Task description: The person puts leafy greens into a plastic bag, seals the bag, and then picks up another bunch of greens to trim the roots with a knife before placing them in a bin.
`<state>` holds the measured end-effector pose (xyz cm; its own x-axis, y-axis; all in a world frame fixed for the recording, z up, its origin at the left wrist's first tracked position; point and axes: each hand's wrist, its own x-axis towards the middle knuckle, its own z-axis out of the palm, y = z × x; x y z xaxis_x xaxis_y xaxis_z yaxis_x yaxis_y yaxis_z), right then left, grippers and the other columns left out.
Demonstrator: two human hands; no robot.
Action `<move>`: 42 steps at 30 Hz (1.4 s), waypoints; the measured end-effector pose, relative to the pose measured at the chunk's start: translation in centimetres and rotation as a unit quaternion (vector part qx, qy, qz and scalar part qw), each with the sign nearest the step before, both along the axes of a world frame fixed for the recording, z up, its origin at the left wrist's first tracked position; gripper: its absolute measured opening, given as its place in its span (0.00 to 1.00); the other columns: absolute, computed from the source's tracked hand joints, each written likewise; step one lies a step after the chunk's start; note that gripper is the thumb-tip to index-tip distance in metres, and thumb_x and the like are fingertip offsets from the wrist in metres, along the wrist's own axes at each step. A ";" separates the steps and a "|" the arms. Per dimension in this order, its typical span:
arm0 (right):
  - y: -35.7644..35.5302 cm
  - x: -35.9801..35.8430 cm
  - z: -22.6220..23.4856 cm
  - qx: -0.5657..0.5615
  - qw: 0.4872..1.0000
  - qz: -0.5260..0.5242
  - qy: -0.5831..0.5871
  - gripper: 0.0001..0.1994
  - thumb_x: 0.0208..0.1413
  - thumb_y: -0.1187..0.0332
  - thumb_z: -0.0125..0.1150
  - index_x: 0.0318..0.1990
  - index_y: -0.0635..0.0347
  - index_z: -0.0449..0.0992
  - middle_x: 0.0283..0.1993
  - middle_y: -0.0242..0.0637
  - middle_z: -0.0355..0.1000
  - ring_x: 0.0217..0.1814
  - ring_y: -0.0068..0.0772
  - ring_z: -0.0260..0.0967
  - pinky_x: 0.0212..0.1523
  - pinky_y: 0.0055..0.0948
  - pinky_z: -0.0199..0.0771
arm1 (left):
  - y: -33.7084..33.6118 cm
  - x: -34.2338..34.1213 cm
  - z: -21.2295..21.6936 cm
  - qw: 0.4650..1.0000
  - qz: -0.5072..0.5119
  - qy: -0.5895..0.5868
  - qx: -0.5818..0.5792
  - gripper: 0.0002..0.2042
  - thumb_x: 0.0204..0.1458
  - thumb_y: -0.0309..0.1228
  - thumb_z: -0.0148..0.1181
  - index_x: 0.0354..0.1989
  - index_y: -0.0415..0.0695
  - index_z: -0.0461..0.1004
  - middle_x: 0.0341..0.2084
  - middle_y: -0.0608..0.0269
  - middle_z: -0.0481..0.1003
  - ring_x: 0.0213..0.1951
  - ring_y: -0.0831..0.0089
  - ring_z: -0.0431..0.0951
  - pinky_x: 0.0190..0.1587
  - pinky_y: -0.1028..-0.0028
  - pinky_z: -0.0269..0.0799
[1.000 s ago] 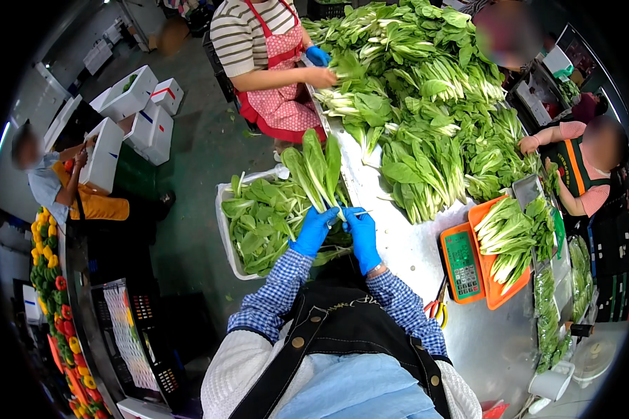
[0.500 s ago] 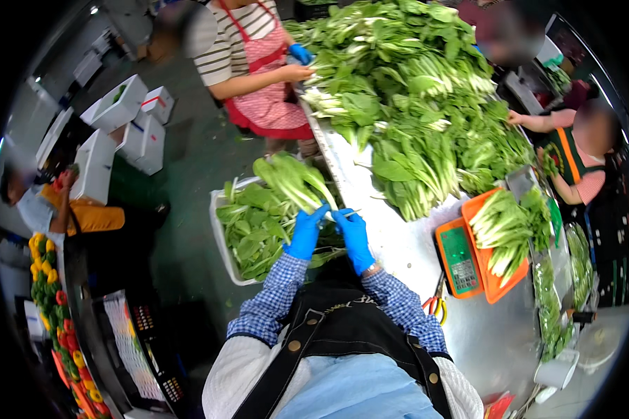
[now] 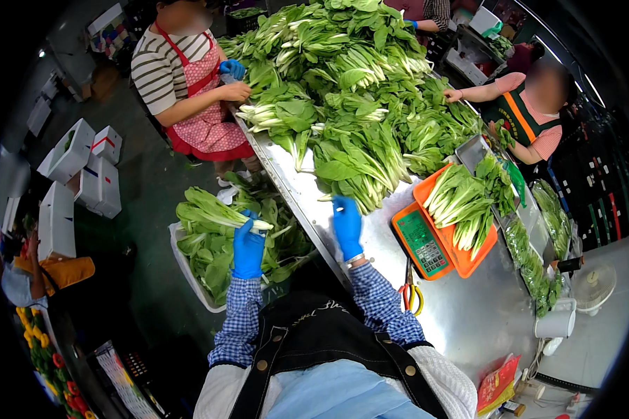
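My left hand (image 3: pixel 249 248), in a blue glove, is closed around the pale stem end of a leafy green vegetable (image 3: pixel 215 212). Its leaves point left over a white tub (image 3: pixel 182 260) filled with similar greens. Over the near edge of the metal table (image 3: pixel 370 234) is my right hand (image 3: pixel 347 229), also gloved in blue. Its fingers are curled together, and what they hold, if anything, I cannot make out. Just beyond it lies a big heap of leafy greens (image 3: pixel 356 150) with white stems.
On the right, an orange scale (image 3: pixel 418 241) bears a bunch of greens (image 3: pixel 461 202). Scissors (image 3: pixel 411 297) with red and yellow handles lie nearby. A person in a red apron (image 3: pixel 206 122) stands far left, another person (image 3: pixel 521 115) far right. White foam boxes (image 3: pixel 94 185) stand on the left floor.
My hands were together at the vegetable's stem end and have come apart. The left has moved left with the vegetable, the right stays over the table edge. My view has shifted right.
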<state>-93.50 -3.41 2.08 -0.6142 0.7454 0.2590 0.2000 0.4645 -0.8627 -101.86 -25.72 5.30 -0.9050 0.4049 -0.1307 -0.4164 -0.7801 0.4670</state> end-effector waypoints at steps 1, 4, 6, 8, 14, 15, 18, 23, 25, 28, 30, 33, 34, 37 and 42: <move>2.3 0.4 1.4 -0.007 0.999 -0.052 -0.001 0.17 0.49 0.63 0.58 0.44 0.61 0.70 0.39 0.45 0.71 0.40 0.45 0.69 0.40 0.37 0.67 | -0.2 0.1 -0.9 1.000 -0.011 -0.008 0.005 0.13 0.51 0.23 0.49 0.46 0.42 0.66 0.39 0.62 0.71 0.43 0.71 0.70 0.49 0.68 0.67; 8.7 1.3 1.7 0.248 0.940 -0.223 -0.072 0.18 0.47 0.64 0.59 0.46 0.61 0.70 0.41 0.45 0.70 0.43 0.45 0.67 0.44 0.37 0.66 | 0.3 0.4 -2.2 0.995 -0.087 -0.035 0.026 0.14 0.47 0.21 0.50 0.44 0.43 0.67 0.38 0.61 0.71 0.44 0.67 0.70 0.49 0.63 0.66; 11.6 2.0 0.8 0.243 0.942 -0.207 -0.108 0.18 0.47 0.65 0.59 0.46 0.61 0.70 0.41 0.45 0.70 0.42 0.45 0.67 0.43 0.37 0.66 | 1.1 0.7 -2.0 0.991 -0.127 -0.045 -0.002 0.13 0.44 0.22 0.51 0.41 0.44 0.68 0.36 0.60 0.71 0.43 0.63 0.71 0.49 0.55 0.66; 12.9 2.0 0.3 0.168 0.972 -0.132 -0.097 0.17 0.47 0.65 0.59 0.45 0.61 0.71 0.39 0.45 0.71 0.39 0.45 0.68 0.41 0.36 0.67 | 1.9 1.5 -1.1 0.985 -0.152 -0.075 0.016 0.12 0.45 0.23 0.51 0.40 0.45 0.68 0.35 0.60 0.71 0.43 0.63 0.71 0.49 0.52 0.65; 12.1 1.3 2.0 -0.105 0.986 -0.114 0.058 0.13 0.51 0.65 0.57 0.40 0.65 0.73 0.29 0.39 0.72 0.27 0.30 0.68 0.28 0.26 0.67 | 2.3 1.4 -0.9 0.984 -0.160 -0.069 0.023 0.11 0.46 0.25 0.48 0.40 0.44 0.67 0.31 0.61 0.69 0.38 0.64 0.71 0.48 0.54 0.66; 11.5 1.2 2.6 -0.186 0.972 -0.103 0.101 0.13 0.51 0.64 0.57 0.40 0.65 0.73 0.29 0.37 0.72 0.26 0.26 0.67 0.27 0.24 0.67 | 2.2 1.3 -1.0 0.984 -0.164 -0.065 0.038 0.11 0.46 0.25 0.48 0.40 0.44 0.67 0.31 0.61 0.68 0.37 0.65 0.70 0.47 0.56 0.66; 8.4 1.6 5.9 -0.236 0.939 -0.094 0.233 0.11 0.55 0.69 0.53 0.42 0.66 0.73 0.30 0.33 0.70 0.26 0.18 0.65 0.26 0.17 0.65 | 2.0 1.1 -1.3 0.982 -0.167 -0.059 0.068 0.10 0.47 0.25 0.48 0.40 0.44 0.67 0.29 0.62 0.67 0.34 0.68 0.68 0.43 0.62 0.66; 5.1 1.3 2.6 -0.144 0.973 -0.068 0.169 0.11 0.54 0.70 0.53 0.43 0.66 0.72 0.33 0.35 0.72 0.28 0.20 0.67 0.29 0.17 0.67 | 2.9 1.3 -1.1 0.979 -0.162 -0.090 0.081 0.07 0.49 0.23 0.50 0.37 0.44 0.66 0.24 0.65 0.63 0.29 0.73 0.64 0.35 0.72 0.63; 4.9 1.4 -0.6 -0.304 0.950 -0.064 0.029 0.10 0.53 0.68 0.56 0.38 0.67 0.72 0.28 0.35 0.71 0.24 0.21 0.67 0.26 0.17 0.68 | 2.9 1.1 -2.0 0.978 -0.157 -0.086 0.109 0.04 0.51 0.24 0.51 0.34 0.47 0.66 0.17 0.72 0.57 0.22 0.79 0.58 0.28 0.78 0.56; 4.8 1.4 -2.6 -0.413 0.906 0.025 0.088 0.10 0.53 0.65 0.57 0.36 0.65 0.72 0.26 0.33 0.71 0.23 0.20 0.67 0.23 0.15 0.68 | 2.7 1.0 -2.0 0.984 -0.135 -0.100 0.057 0.02 0.52 0.27 0.51 0.33 0.49 0.67 0.12 0.75 0.51 0.16 0.82 0.52 0.22 0.80 0.51; 4.8 1.0 -1.7 -0.479 0.873 0.052 0.072 0.11 0.53 0.64 0.57 0.35 0.63 0.72 0.26 0.32 0.71 0.22 0.19 0.67 0.23 0.14 0.66 | 2.5 0.9 -2.2 0.980 -0.146 -0.112 0.077 0.02 0.53 0.27 0.52 0.33 0.49 0.67 0.12 0.75 0.50 0.16 0.82 0.52 0.22 0.80 0.50; 5.1 1.2 -1.3 -0.491 0.864 0.095 0.064 0.10 0.53 0.63 0.57 0.35 0.62 0.72 0.28 0.32 0.72 0.24 0.20 0.67 0.26 0.17 0.68 | 2.6 1.1 -2.4 0.979 -0.155 -0.121 0.056 0.02 0.52 0.28 0.53 0.34 0.48 0.68 0.12 0.74 0.53 0.16 0.81 0.54 0.22 0.80 0.52; 5.0 1.2 -0.7 -0.495 0.859 0.104 0.077 0.10 0.53 0.64 0.56 0.36 0.62 0.72 0.28 0.32 0.72 0.24 0.20 0.67 0.26 0.17 0.68 | 2.8 1.2 -2.3 0.980 -0.159 -0.116 0.036 0.03 0.52 0.29 0.53 0.34 0.47 0.68 0.12 0.74 0.56 0.17 0.81 0.57 0.22 0.80 0.55; 3.4 0.8 1.7 -0.466 0.870 0.130 0.090 0.09 0.53 0.66 0.56 0.36 0.62 0.70 0.28 0.34 0.73 0.23 0.20 0.67 0.25 0.17 0.68 | 3.8 2.2 -1.2 0.983 -0.134 -0.107 -0.062 0.06 0.52 0.30 0.54 0.37 0.45 0.69 0.17 0.71 0.64 0.21 0.78 0.64 0.26 0.77 0.62; -1.5 -0.8 4.9 -0.307 0.937 0.157 0.064 0.08 0.52 0.68 0.57 0.33 0.63 0.67 0.27 0.38 0.73 0.22 0.23 0.68 0.24 0.19 0.67 | 4.0 2.5 -1.6 0.981 -0.119 -0.056 -0.140 0.07 0.51 0.28 0.54 0.37 0.41 0.68 0.42 0.49 0.72 0.44 0.57 0.73 0.44 0.64 0.71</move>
